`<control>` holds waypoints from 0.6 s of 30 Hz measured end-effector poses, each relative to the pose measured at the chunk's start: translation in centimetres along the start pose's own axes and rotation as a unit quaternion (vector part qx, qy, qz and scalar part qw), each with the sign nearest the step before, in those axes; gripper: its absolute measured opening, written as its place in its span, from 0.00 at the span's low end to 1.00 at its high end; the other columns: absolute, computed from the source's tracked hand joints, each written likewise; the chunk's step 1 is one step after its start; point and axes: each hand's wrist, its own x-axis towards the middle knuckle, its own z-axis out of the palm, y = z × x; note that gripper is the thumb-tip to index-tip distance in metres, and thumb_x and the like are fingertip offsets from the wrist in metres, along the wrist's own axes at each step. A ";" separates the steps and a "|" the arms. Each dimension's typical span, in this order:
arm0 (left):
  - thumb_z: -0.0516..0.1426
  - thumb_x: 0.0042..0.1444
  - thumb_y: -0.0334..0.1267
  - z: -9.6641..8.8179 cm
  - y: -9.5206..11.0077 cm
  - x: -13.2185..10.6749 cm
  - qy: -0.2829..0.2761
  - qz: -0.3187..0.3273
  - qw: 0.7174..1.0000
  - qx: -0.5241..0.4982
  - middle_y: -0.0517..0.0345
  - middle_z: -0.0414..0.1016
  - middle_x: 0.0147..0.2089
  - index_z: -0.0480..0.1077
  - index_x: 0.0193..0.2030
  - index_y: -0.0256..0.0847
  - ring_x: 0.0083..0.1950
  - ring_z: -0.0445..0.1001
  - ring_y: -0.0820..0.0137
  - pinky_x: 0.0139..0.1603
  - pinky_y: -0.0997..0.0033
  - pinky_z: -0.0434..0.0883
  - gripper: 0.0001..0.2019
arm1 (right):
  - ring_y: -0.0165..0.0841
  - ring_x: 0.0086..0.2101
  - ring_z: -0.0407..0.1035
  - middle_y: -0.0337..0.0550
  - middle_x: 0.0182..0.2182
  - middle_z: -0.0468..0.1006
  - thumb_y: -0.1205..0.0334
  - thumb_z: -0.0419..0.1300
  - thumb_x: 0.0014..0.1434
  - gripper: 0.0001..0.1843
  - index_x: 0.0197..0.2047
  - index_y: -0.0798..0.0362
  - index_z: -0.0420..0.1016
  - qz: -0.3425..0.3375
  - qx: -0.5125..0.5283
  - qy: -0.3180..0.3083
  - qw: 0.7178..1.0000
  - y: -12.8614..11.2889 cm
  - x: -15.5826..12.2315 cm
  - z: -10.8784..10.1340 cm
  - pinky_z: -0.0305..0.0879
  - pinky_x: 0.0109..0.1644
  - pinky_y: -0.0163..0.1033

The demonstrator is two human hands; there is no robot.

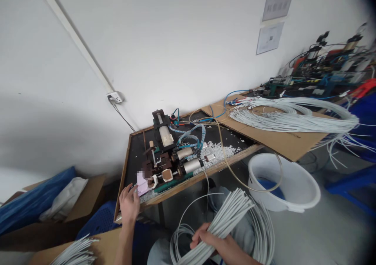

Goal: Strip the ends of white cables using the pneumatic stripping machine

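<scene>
Head view: a desk [135, 151] stretches beyond the right hand [216, 242], which clasps a white cable bundle [227, 214]; its long axis slants, ends pointing forward and rightward. An even grip should keep those aligned. The left hand [129, 202], fingers loosely parted, is beside a pink item [143, 184].

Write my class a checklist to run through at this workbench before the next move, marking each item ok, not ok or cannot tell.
1. Right hand grips the bundle of thin white cables: ok.
2. Left hand touches the flat pink object: cannot tell.
3. Black bench top free of small white pieces: not ok, many lie beside a silver metal cylinder.
4. Round white plastic tub upright: ok.
5. Looped white cables wholly on the brown cardboard sheet: not ok, they overhang.
</scene>
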 end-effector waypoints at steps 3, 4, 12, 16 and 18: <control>0.46 0.55 0.39 0.2 -0.1 0.2 -0.012 -0.014 1.000 -0.014 0.42 0.74 0.52 0.78 0.41 0.36 0.58 0.68 0.52 0.62 0.49 0.62 0.20 | 0.36 0.34 0.77 0.46 0.32 0.84 0.43 0.64 0.49 0.22 0.33 0.56 0.78 0.008 -0.016 0.007 1.000 0.1 0.0 0.0 0.65 0.36 0.35; 0.46 0.55 0.39 0.1 -0.1 0.2 -0.013 -0.015 1.000 -0.018 0.43 0.74 0.51 0.78 0.40 0.37 0.57 0.69 0.52 0.62 0.49 0.63 0.19 | 0.36 0.34 0.77 0.47 0.32 0.84 0.42 0.64 0.49 0.22 0.33 0.56 0.78 0.007 -0.021 0.008 1.000 0.1 0.0 0.0 0.65 0.35 0.34; 0.47 0.56 0.38 -3.6 3.3 -0.4 0.043 -0.108 0.984 -0.135 0.44 0.75 0.51 0.73 0.46 0.37 0.56 0.71 0.53 0.60 0.51 0.65 0.18 | 0.36 0.35 0.77 0.47 0.34 0.85 0.40 0.66 0.47 0.25 0.34 0.55 0.79 0.020 0.007 -0.004 1.000 0.4 0.3 -0.1 0.66 0.37 0.35; 0.49 0.61 0.44 -7.1 9.7 -2.7 0.061 -0.145 0.963 -0.218 0.48 0.77 0.48 0.73 0.45 0.40 0.53 0.73 0.55 0.57 0.54 0.68 0.16 | 0.34 0.34 0.77 0.48 0.37 0.85 0.34 0.64 0.46 0.32 0.44 0.53 0.79 0.046 -0.023 0.002 0.999 0.4 0.7 0.0 0.60 0.32 0.32; 0.51 0.62 0.45 -8.6 13.5 -4.4 -0.012 -0.085 0.959 -0.271 0.50 0.78 0.45 0.75 0.42 0.42 0.50 0.74 0.57 0.53 0.58 0.71 0.14 | 0.32 0.32 0.75 0.48 0.37 0.85 0.31 0.63 0.45 0.38 0.50 0.52 0.77 0.046 -0.031 0.002 0.998 0.6 1.1 0.2 0.59 0.31 0.32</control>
